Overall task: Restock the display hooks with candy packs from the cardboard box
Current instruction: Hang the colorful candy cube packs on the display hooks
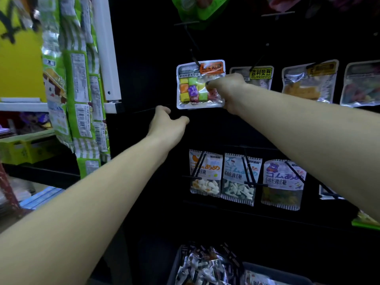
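A: Filling most of what we see is the black display panel [236, 128], its rows of hooks running from nine o'clock to three.

B: At nine o'clock hang long green snack bags [82, 95] beside a white post [107, 48]. At six o'clock, low down, we see a dark bin [178, 264] heaped with wrapped candy packs [205, 264].

A: Our two bare arms reach up from the bottom corners. The right hand [228, 89] is at the centre; its grip pinches the right edge of the cube candy pack [198, 85], thumb on the front.

B: That pack hangs on a black hook [194, 56] at twelve o'clock from centre, its top threaded over the prong.

A: The left hand [166, 124] sits at seven o'clock from that pack, just below its lower left corner, apart from it. Its fingers are loosely curled and hold nothing.

B: At three o'clock we see a yellow-label pack [260, 76] partly behind our right hand. At five o'clock hang three gummy packs [244, 177], each on its own hook.
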A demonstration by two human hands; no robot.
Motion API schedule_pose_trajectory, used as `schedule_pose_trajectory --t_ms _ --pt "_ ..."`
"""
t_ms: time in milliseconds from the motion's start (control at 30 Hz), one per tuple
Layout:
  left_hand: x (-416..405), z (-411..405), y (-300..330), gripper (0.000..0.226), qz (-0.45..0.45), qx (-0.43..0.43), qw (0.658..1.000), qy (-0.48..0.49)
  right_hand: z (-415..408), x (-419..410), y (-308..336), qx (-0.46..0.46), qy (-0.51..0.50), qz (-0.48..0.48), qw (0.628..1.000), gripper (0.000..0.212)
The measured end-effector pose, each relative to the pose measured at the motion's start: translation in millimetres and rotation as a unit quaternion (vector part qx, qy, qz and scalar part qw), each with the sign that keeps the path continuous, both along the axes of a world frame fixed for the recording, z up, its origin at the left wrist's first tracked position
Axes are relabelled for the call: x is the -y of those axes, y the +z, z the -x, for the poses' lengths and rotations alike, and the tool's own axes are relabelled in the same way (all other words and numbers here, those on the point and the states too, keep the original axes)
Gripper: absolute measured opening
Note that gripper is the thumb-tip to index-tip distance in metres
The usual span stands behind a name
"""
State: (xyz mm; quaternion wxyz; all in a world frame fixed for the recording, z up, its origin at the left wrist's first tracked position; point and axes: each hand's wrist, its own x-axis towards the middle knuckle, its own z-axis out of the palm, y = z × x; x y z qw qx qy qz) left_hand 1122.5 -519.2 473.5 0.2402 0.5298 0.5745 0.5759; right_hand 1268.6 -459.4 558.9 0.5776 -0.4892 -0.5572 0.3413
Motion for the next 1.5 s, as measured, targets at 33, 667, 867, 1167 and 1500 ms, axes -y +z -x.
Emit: schedule_pose_trajectory --t_ms 33,667,867,1167,1500 --pt "-3 -1 -4 0.064 0.008 -0.006 1.000 -0.003 -2 -5 0 0.007 -0.020 -0.004 1.000 0.047" --pt "-9 -12 -21 0.062 0.034 -0.037 0.998 -0.023 -1 -29 -19 0.131 -0.120 -0.027 0.984 0.050" --pt "17 -29 -13 0.055 0.012 -0.094 0.995 -0.030 -18 -2 -36 0.142 -0.083 0.035 0.986 0.065" --pt "89 -101 -52 0.046 -0.132 -0.350 0.926 -0.052 -98 119 -98 0.328 -0.086 -0.070 0.938 0.047" --pt "192 -190 -235 0.026 -0.090 -0.429 0.847 -0.300 -210 261 -293 0.262 -0.116 0.047 0.957 0.022"
